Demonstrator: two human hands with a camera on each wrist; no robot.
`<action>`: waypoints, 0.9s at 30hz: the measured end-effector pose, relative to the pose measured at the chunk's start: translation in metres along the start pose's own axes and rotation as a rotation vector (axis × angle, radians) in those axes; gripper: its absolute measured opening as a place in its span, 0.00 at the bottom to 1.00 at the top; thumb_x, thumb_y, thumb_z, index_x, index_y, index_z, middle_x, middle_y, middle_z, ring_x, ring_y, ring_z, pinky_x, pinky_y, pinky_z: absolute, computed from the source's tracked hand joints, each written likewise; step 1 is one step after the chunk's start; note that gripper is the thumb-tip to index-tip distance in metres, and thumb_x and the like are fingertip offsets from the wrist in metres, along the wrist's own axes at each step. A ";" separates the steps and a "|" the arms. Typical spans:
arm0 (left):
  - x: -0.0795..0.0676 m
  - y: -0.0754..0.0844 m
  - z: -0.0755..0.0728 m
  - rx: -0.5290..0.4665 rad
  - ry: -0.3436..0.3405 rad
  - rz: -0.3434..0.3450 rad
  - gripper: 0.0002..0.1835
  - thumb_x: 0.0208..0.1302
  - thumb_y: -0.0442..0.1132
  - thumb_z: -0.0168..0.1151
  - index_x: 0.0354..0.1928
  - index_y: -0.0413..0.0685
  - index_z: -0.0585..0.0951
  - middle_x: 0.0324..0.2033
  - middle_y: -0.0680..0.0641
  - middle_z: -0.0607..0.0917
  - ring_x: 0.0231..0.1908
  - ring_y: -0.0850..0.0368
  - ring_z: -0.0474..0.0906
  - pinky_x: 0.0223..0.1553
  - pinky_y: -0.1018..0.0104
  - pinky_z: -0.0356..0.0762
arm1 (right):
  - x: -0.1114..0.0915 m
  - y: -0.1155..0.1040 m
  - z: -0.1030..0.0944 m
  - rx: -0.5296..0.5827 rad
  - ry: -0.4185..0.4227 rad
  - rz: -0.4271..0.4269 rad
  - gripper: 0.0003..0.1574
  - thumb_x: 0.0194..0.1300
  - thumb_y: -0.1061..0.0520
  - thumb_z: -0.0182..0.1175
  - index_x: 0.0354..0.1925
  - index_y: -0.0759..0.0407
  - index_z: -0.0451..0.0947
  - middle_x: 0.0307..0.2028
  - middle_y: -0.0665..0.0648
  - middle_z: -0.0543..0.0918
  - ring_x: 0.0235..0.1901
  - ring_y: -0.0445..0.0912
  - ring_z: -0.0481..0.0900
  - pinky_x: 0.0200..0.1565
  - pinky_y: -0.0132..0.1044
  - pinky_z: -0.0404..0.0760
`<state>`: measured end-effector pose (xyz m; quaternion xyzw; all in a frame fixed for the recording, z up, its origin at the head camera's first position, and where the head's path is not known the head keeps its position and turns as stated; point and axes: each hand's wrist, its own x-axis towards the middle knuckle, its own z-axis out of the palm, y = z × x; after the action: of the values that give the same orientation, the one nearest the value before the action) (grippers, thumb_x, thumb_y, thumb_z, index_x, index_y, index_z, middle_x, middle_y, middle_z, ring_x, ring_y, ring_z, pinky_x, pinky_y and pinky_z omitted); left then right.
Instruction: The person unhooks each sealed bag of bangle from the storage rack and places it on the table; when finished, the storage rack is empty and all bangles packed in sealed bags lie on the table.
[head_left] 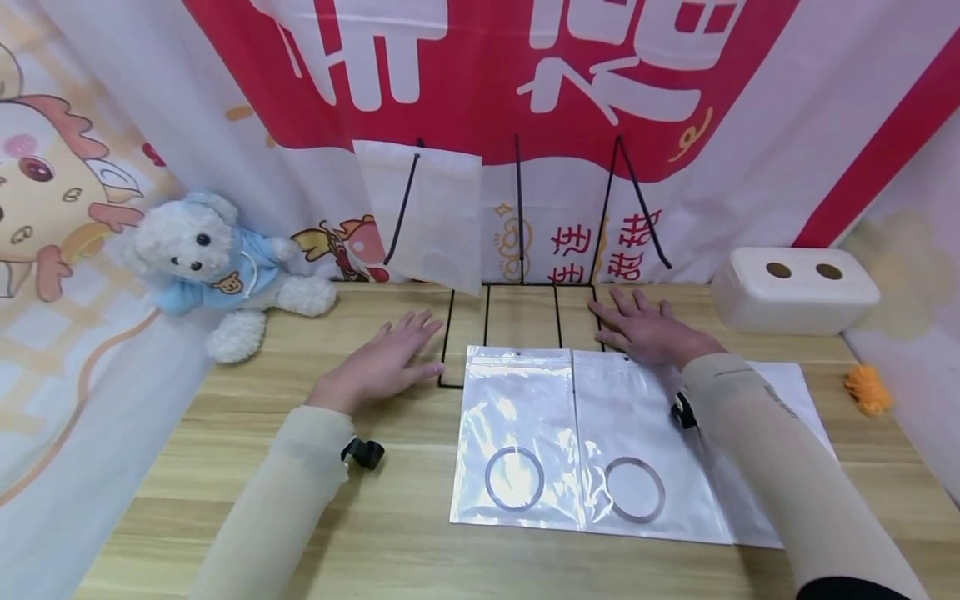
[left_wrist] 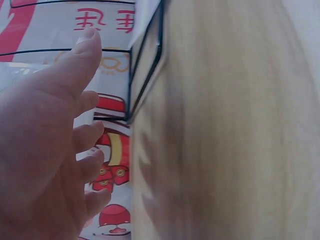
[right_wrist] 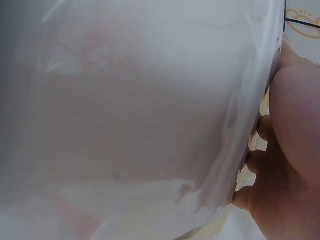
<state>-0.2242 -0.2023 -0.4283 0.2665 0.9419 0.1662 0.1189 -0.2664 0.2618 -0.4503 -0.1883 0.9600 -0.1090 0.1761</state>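
My left hand [head_left: 386,362], fingers spread, is held beside the left edge of a black wire rack [head_left: 522,285] and holds nothing. In the left wrist view, that hand [left_wrist: 45,135] has its thumb near the rack's bars. The right hand [head_left: 648,332] reaches over the top edge of the middle silvery zip bag [head_left: 607,417], fingers extended by the rack's right side. Another zip bag [head_left: 517,408] lies to its left; a third [head_left: 787,383] is partly hidden under my right forearm. From the rack's left prong hangs a white bag [head_left: 446,208].
A white plush bear [head_left: 187,250] in a blue hoodie sits at the back left. At the back right stands a white box [head_left: 795,292] with two round holes, and an orange fuzzy item [head_left: 868,389] lies near it. A printed curtain [head_left: 480,100] backs the wooden table [head_left: 405,533].
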 end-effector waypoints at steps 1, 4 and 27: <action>0.000 0.000 -0.002 0.003 0.015 0.001 0.44 0.81 0.61 0.57 0.88 0.50 0.54 0.88 0.39 0.48 0.87 0.33 0.40 0.84 0.29 0.39 | 0.000 -0.001 0.000 0.000 0.001 -0.001 0.45 0.86 0.29 0.38 0.89 0.40 0.43 0.88 0.67 0.34 0.84 0.76 0.28 0.76 0.83 0.28; -0.002 0.001 -0.009 -0.001 0.055 -0.015 0.42 0.82 0.61 0.56 0.87 0.53 0.56 0.88 0.43 0.49 0.87 0.35 0.44 0.84 0.31 0.43 | 0.000 0.000 -0.001 -0.002 0.003 -0.001 0.45 0.86 0.28 0.38 0.89 0.39 0.43 0.88 0.67 0.34 0.84 0.76 0.28 0.76 0.83 0.28; -0.004 0.011 -0.062 -0.214 0.719 0.021 0.15 0.79 0.39 0.63 0.56 0.34 0.87 0.48 0.35 0.93 0.47 0.39 0.91 0.51 0.43 0.90 | -0.002 -0.003 0.001 0.008 0.015 -0.016 0.44 0.87 0.31 0.40 0.89 0.42 0.45 0.87 0.69 0.35 0.83 0.78 0.29 0.75 0.84 0.28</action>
<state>-0.2351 -0.2111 -0.3664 0.1866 0.8980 0.3480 -0.1940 -0.2636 0.2597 -0.4502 -0.1945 0.9593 -0.1159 0.1687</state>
